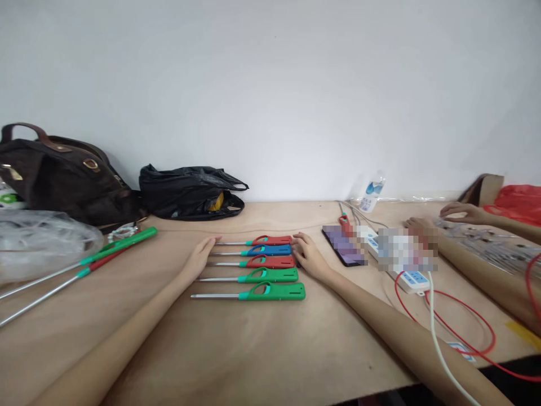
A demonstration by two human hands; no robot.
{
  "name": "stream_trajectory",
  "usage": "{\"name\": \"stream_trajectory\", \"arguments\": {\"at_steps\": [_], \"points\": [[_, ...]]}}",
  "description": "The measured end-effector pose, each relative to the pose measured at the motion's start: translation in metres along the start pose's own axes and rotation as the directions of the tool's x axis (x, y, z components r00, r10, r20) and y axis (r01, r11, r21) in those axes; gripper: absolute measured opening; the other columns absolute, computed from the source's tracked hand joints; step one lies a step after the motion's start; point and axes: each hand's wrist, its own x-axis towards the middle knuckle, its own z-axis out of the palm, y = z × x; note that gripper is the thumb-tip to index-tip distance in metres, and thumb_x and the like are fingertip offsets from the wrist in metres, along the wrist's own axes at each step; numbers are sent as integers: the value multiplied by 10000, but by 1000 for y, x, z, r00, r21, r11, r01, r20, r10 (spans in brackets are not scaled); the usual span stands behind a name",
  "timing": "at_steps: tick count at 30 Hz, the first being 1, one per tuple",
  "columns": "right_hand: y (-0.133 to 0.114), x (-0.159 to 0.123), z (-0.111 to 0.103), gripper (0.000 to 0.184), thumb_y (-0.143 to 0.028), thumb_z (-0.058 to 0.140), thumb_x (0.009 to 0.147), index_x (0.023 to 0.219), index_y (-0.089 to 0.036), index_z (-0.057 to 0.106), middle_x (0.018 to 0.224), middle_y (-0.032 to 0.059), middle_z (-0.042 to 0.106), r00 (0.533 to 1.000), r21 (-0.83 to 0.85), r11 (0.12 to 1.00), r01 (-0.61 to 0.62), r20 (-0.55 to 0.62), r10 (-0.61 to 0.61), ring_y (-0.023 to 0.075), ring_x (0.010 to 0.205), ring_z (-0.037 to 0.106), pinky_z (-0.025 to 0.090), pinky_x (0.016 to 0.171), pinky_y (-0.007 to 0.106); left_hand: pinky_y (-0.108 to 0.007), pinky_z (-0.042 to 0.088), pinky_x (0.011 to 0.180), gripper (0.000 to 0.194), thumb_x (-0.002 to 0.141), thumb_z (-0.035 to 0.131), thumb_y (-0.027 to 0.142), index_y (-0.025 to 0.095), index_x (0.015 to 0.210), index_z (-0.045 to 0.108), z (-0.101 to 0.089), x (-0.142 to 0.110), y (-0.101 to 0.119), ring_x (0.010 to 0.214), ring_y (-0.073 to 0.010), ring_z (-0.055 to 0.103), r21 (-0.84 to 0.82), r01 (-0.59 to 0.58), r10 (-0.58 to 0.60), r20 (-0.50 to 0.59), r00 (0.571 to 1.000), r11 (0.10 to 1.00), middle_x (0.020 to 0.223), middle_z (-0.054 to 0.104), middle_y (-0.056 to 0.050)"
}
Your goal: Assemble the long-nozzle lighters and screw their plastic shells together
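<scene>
Several long-nosed lighters lie side by side on the table in a row, nozzles pointing left: a red lighter [274, 241] farthest away, then a blue lighter [270, 250], another red lighter [274, 261], a green lighter [276, 275] and a nearest green lighter [281, 291]. My left hand [202, 258] rests at the nozzle ends of the farther ones, fingers stretched forward and close together. At the handle ends lies my right hand [310, 256], its fingers loosely bent and apart, beside the far red and blue handles. Neither hand grips a lighter.
On the left are two more long lighters [127, 242], a clear plastic bag [46, 242], a brown bag [67, 180] and a black plastic bag [186, 192]. Rightward lie a phone [344, 251], power strip [414, 281], red cable [492, 332], bottle [372, 193] and another person's arms [473, 265].
</scene>
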Motion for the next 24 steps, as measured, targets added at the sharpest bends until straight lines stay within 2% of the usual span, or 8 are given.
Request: {"name": "stream_trajectory", "arguments": {"at_steps": [7,12,15,19,21,24], "points": [[-2,-1,-2,235,-124,457,824,1001,-189,598,1169,123,547,998,-23,999,50,-47,-51,250,1139,490,408,994,460,-428,355,1082,542,713,538,679,191,885,699,0,-3,2,1135,-307,572,22,-7,7,-4,1000,1000,1082,701,-97],[-7,-2,-6,215,-104,443,809,898,-192,618,988,109,565,997,-124,992,22,-75,-32,244,974,530,462,855,390,-409,376,1068,518,730,528,653,186,876,698,-1,-4,5,1121,-298,582,34,-10,10,-11,1000,999,1065,701,-102],[-12,-3,-8,180,-145,440,842,865,-198,610,909,91,590,998,-229,971,-61,-28,56,217,847,564,449,736,319,-410,379,1065,509,730,526,653,195,875,694,0,-4,5,1121,-298,581,40,-11,11,-14,1000,999,1063,703,-92],[-21,-5,-9,173,-260,434,908,886,-200,595,701,39,632,984,-307,938,-158,28,175,195,641,569,354,582,272,-433,379,1057,544,717,516,679,191,888,686,0,-5,4,1118,-314,576,61,-26,27,-14,1000,998,1066,703,-93],[-24,-6,-11,192,-317,436,926,894,-205,587,669,29,647,978,-323,930,-177,50,203,193,618,577,317,561,263,-439,379,1052,549,728,503,670,183,906,680,-2,-6,6,1113,-317,575,77,-49,50,-14,999,996,1071,697,-99],[-27,-8,-16,210,-382,468,916,896,-204,578,765,53,690,965,-382,908,-174,119,235,202,689,616,306,575,259,-415,362,1065,500,749,512,615,179,935,672,-7,-10,16,1133,-301,558,102,-106,108,-7,994,989,1105,674,-100]]}}
